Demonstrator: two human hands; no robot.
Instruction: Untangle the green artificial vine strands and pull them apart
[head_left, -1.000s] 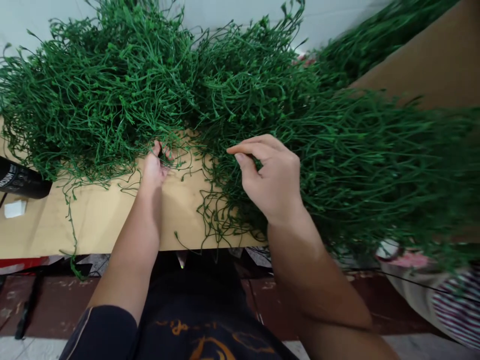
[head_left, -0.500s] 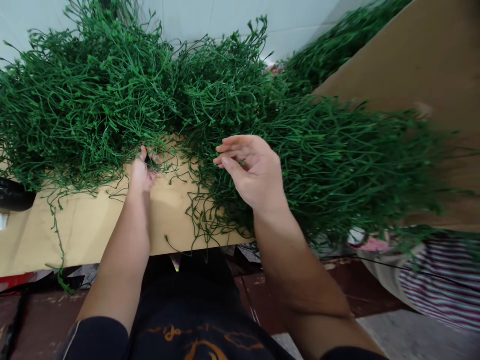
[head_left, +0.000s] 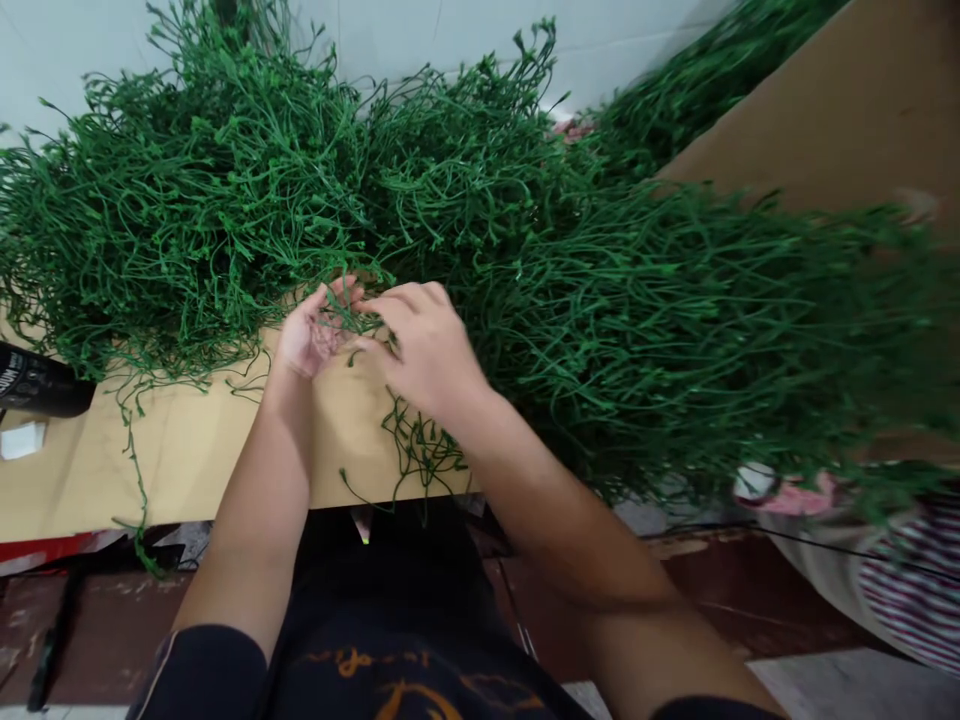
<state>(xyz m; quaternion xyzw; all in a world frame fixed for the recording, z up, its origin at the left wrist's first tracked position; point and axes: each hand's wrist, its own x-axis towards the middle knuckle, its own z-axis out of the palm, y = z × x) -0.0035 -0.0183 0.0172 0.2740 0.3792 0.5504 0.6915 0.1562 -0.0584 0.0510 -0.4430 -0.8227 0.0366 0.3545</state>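
Observation:
My left hand (head_left: 319, 330) is palm up over the brown cardboard sheet (head_left: 180, 450), its fingers loosely curled, with a thin green artificial stem (head_left: 343, 306) across thumb and fingers. Beside it, my right hand (head_left: 427, 345) reaches in from the right. Its thumb and forefinger are apart near the loose stem ends, and whether they touch them I cannot make out. A large tangled heap of green artificial stems (head_left: 225, 190) lies behind the left hand. Another thick bundle of stems (head_left: 675, 320) spreads to the right of my hands.
A black cylindrical container (head_left: 41, 380) lies at the left edge by a white piece (head_left: 22, 440). Brown cardboard (head_left: 840, 120) slants up at the right. Few stray stems (head_left: 424, 445) hang over the front edge. Striped cloth (head_left: 911, 580) is at lower right.
My right hand has moved left and down, from above the stems to beside my left hand. The left hand has shifted slightly right and turned its palm more upward. The view has shifted slightly.

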